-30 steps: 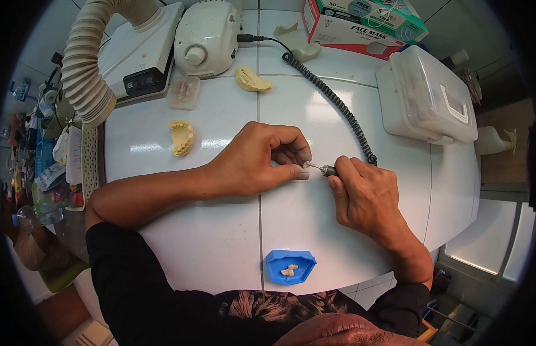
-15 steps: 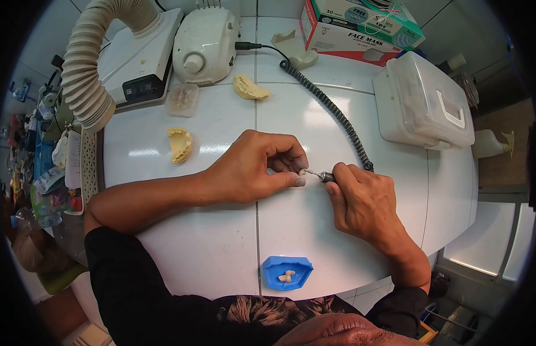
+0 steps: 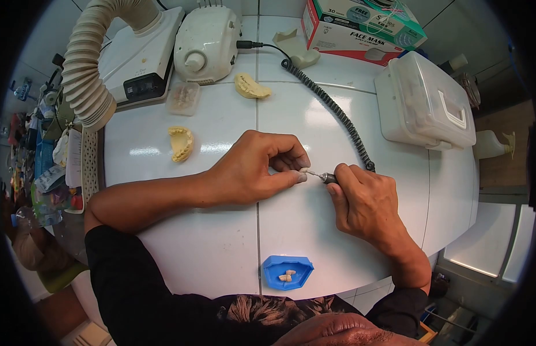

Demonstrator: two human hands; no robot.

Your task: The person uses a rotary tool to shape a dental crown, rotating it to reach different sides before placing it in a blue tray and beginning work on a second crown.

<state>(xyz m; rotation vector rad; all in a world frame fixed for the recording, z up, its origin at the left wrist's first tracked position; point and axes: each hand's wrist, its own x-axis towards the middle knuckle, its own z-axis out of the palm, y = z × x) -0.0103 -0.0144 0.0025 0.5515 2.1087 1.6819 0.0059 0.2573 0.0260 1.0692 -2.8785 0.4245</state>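
Note:
Between thumb and fingers, my left hand (image 3: pixel 262 170) pinches a small whitish tooth-like piece (image 3: pixel 304 170), mostly covered by the fingertips. My right hand (image 3: pixel 366 199) is wrapped round a dental handpiece (image 3: pixel 329 178), whose thin bur points left and meets or nearly meets the piece. A coiled black cord (image 3: pixel 337 109) runs from the handpiece to the white control unit (image 3: pixel 204 46). Below the hands, near the table's front edge, a blue tray (image 3: pixel 305 277) holds a few small tooth-coloured pieces (image 3: pixel 287 276).
Two yellowish dental casts (image 3: pixel 181 144) lie left of and behind the hands, beside a small clear box (image 3: pixel 183 99). A ribbed hose (image 3: pixel 86 81) hangs at the left. Face mask boxes (image 3: pixel 360 32) and a white lidded case (image 3: pixel 426 104) stand at the back right.
Both hands keep nearly the same place and grip. The small piece appears slightly turned between my left fingertips; the whole view has shifted a touch.

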